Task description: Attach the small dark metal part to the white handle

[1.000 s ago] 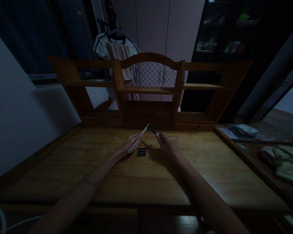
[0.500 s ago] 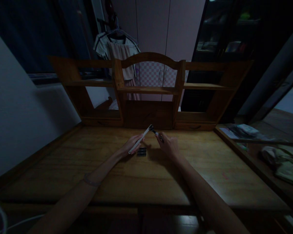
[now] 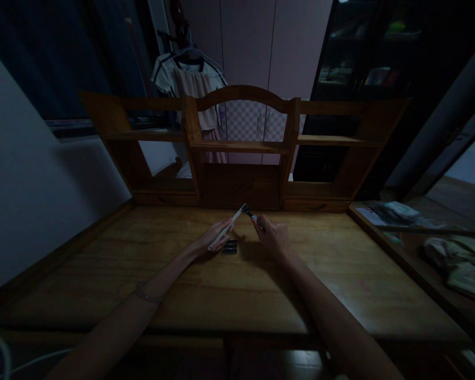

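Observation:
My left hand (image 3: 210, 238) is closed around a long white stick-like handle (image 3: 227, 226) that slants up to the right. My right hand (image 3: 274, 236) pinches a small dark piece with a pale band (image 3: 253, 216), its tip touching the upper end of the white handle. Both hands hover just above the wooden desk (image 3: 206, 279), near its back. A small dark ribbed block (image 3: 230, 246) lies on the desk right below my left fingers. The dim light hides finer detail of the pieces.
A wooden shelf hutch (image 3: 241, 153) stands along the desk's back edge. Clothes hang on a hanger (image 3: 192, 74) behind it. At the right, a side surface holds papers (image 3: 391, 214) and crumpled cloth (image 3: 455, 264). A white wall (image 3: 31, 195) bounds the left.
The white handle's upper end and the dark piece were slightly apart; now their tips meet. My left hand shifted a little to the right and lower.

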{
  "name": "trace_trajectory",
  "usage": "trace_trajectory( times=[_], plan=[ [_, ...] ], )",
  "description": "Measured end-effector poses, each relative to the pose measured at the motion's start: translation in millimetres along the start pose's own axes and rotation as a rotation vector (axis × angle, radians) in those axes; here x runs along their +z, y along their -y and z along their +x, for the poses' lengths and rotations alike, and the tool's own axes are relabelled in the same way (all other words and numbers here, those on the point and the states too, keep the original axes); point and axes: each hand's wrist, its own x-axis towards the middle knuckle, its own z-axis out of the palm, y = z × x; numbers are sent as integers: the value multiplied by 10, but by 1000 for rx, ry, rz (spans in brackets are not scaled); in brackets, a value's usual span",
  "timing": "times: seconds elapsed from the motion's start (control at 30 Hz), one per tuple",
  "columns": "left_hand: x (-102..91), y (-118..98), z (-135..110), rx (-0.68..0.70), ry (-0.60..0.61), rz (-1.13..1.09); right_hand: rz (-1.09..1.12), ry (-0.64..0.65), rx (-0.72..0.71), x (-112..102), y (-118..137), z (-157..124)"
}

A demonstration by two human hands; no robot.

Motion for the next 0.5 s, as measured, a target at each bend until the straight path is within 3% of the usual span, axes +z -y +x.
trace_trajectory(
  times=[0.5],
  plan=[
    [-33, 39, 22, -7, 86, -103, -2, -32, 33, 45, 5, -13]
  ],
)
